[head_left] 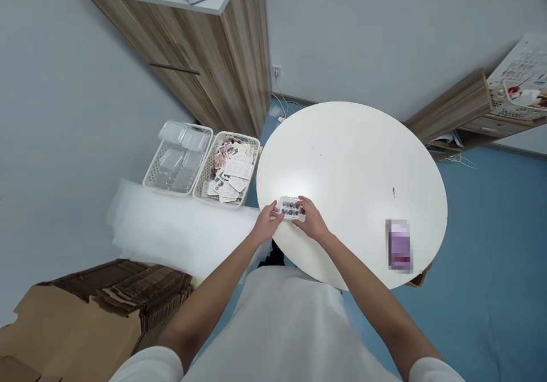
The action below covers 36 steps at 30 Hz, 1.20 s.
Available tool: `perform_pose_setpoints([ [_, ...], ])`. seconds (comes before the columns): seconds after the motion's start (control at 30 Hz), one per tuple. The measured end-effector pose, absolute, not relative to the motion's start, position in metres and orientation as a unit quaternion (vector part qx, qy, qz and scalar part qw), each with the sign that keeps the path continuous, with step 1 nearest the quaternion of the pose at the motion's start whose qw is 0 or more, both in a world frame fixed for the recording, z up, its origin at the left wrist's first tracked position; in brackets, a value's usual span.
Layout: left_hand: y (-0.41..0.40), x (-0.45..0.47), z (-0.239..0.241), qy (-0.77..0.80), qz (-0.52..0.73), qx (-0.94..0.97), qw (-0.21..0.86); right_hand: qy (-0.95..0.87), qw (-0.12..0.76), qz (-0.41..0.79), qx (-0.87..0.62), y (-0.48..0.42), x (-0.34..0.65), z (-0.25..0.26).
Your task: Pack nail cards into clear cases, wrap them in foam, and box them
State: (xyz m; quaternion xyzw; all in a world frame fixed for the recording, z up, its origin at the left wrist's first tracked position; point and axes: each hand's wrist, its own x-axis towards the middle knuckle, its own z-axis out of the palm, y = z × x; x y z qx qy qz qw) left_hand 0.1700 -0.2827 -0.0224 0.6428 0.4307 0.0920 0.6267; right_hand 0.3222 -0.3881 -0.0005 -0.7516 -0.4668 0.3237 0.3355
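Note:
A small clear plastic case [291, 207] with dark press-on nails inside rests at the near left edge of the round white table [354, 165]. My left hand [268, 220] grips its left end with curled fingers. My right hand [311, 218] holds its right end, thumb and fingers pinched on it. Both hands are closed on the case.
Two white baskets stand on the floor to the left: one with clear plastic cases [177, 157], one with printed cards [229, 168]. A purple blurred object [400, 245] lies on the table's right. Flattened cardboard [106, 296], a white foam sheet [171, 228], and wooden cabinets [205, 45] surround the table.

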Motion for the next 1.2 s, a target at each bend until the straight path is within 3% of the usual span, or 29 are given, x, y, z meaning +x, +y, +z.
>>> perform_pose_setpoints([
  [0.23, -0.226, 0.178, -0.032, 0.456, 0.067, 0.674, 0.577, -0.457, 0.337, 0.310, -0.762, -0.320, 0.322, -0.030],
  [0.57, -0.196, 0.195, -0.056, 0.463, 0.031, 0.694, 0.551, -0.435, 0.272, 0.295, -0.806, -0.285, 0.321, -0.055],
  [0.93, -0.203, 0.181, -0.051, 0.462, 0.059, 0.656, 0.594, -0.320, 0.354, 0.351, -0.806, -0.307, 0.308, -0.047],
  [1.2, -0.208, 0.181, -0.060, 0.445, 0.072, 0.659, 0.602, -0.325, 0.364, 0.369, -0.791, -0.309, 0.304, -0.049],
])
